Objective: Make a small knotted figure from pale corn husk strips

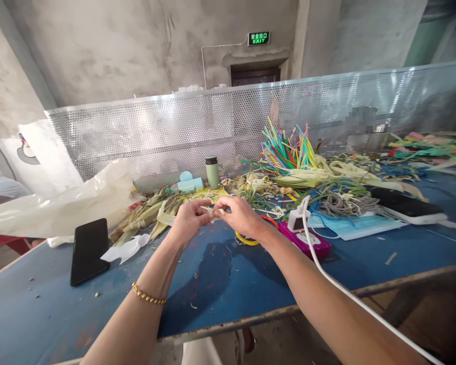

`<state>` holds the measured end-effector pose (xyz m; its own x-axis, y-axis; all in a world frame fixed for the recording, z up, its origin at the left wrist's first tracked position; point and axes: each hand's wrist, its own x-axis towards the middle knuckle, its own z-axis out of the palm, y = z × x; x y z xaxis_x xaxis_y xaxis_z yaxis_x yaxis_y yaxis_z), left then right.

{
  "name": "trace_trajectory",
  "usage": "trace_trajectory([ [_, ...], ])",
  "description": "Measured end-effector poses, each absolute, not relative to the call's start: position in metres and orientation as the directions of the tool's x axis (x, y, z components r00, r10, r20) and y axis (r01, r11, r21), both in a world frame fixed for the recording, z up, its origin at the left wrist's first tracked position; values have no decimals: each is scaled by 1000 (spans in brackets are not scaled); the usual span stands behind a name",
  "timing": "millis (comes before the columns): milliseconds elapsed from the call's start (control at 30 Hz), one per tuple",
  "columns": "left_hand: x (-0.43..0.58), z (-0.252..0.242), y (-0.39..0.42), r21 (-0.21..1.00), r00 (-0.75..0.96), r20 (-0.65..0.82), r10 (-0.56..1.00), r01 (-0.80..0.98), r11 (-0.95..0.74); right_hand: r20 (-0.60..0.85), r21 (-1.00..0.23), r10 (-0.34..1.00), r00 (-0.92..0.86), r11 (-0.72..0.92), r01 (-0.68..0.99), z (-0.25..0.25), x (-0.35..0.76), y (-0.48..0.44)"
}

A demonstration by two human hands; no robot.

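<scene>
Over the middle of the blue table, my left hand (pixel 192 219) and my right hand (pixel 237 213) are close together, fingertips pinched. Between them is a thin pale strip (pixel 212 213), which looks like corn husk; most of it is hidden by my fingers. A wider pale husk strip (pixel 164 216) shows just left of my left hand, and I cannot tell whether it is the same piece. Behind it lies a heap of dry husks (pixel 144 215). Yellow-handled scissors (pixel 247 240) lie partly hidden under my right forearm.
A black phone (pixel 89 251) and white paper scrap (pixel 125 249) lie left. Colourful pipe cleaners (pixel 289 147), a green tumbler (pixel 212 173) and tangled cord (pixel 345 200) stand or lie behind. A white cable (pixel 319 266) crosses by a magenta box (pixel 306 241). Perforated metal screen (pixel 155 134) borders the back.
</scene>
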<state>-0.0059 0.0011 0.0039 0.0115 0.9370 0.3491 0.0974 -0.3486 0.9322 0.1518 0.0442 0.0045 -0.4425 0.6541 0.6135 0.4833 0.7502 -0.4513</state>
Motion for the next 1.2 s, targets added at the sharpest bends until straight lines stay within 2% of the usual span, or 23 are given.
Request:
trace_trajectory([
  [200,-5,3,1,931,28,343,939,118,-344,479,-685,743,-468,650,329,2,154,46],
  [400,-7,1,2,925,42,289,956,245,-291,457,-773,774,-438,589,234,1,155,48],
  [533,-8,-1,3,919,109,274,956,262,-293,478,-779,782,-400,588,217,-1,154,51],
  [667,-7,-5,8,900,40,318,947,303,-315,473,-788,802,-365,570,231,-3,152,52],
  [833,-10,-6,10,846,48,372,927,394,-360,432,-854,821,-375,506,123,-7,152,56],
  [1200,-9,-4,5,871,106,282,954,389,-301,549,-691,741,-387,663,288,-4,155,57],
])
